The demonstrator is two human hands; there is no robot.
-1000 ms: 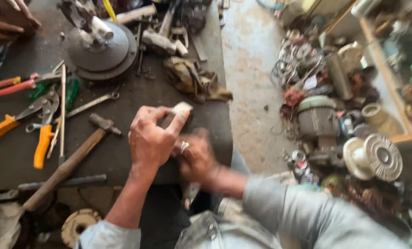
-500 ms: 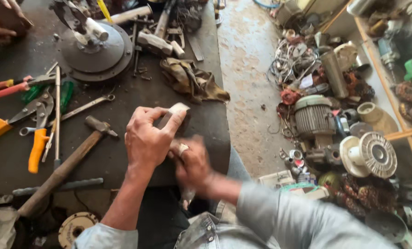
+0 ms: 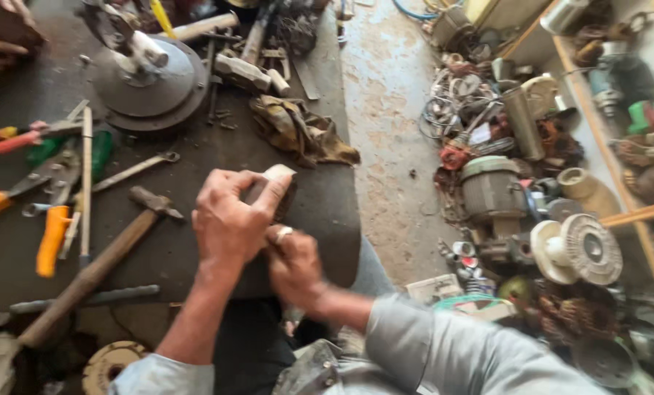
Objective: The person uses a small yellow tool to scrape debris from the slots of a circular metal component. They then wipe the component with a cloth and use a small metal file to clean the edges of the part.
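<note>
The left hand (image 3: 228, 223) wraps its fingers (image 3: 268, 201) tightly over a small pale block (image 3: 277, 183) at the near edge of the dark worktop (image 3: 195, 241). The right hand (image 3: 294, 267), a ring on one finger, presses against the left hand from below; its fingers are curled in, but whether they grip anything I cannot tell.

Just left of the block lies a wooden-handled hammer (image 3: 96, 267), its head pointing toward the hands. Left of the hammer sit orange-handled pliers (image 3: 49, 238) and a spanner (image 3: 133, 172). Beyond the block, close to it, a crumpled brown rag (image 3: 301, 132) lies on the worktop. Farther left of the rag stands a round grey motor housing (image 3: 147, 80). To the right of the block, across the concrete floor (image 3: 385, 110), motors and coils (image 3: 491, 190) are heaped.
</note>
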